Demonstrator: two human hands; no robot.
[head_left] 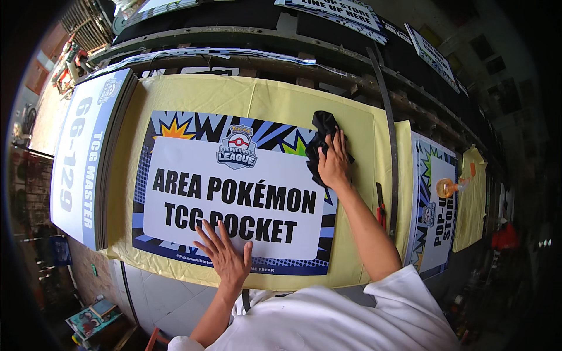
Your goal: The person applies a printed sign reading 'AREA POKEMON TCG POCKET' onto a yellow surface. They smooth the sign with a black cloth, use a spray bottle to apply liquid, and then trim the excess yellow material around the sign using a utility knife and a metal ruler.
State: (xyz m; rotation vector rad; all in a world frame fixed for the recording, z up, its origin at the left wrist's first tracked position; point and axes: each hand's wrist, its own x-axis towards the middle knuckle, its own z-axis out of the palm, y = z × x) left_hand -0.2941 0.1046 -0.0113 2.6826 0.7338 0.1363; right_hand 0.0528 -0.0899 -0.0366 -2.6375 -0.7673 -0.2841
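A flat printed sign (181, 157) with a white middle panel, bold black lettering and a blue comic-style border lies on a yellow sheet (205, 93). My left hand (228, 260) rests flat on its lower middle, fingers spread. At the sign's upper right corner, my right hand (335, 162) presses on a bunched black cloth (322, 124). The cloth covers that corner and laps onto the yellow sheet. Right of the sign, a red and black cutter knife (380, 207) lies on the sheet near its edge.
Thick stacked signs (79, 164) stand at the left edge. To the right are another printed sign (432, 202), a small bottle of orange liquid (446, 187) and a dark metal bar (387, 105). More signs (333, 16) lie on the far rack.
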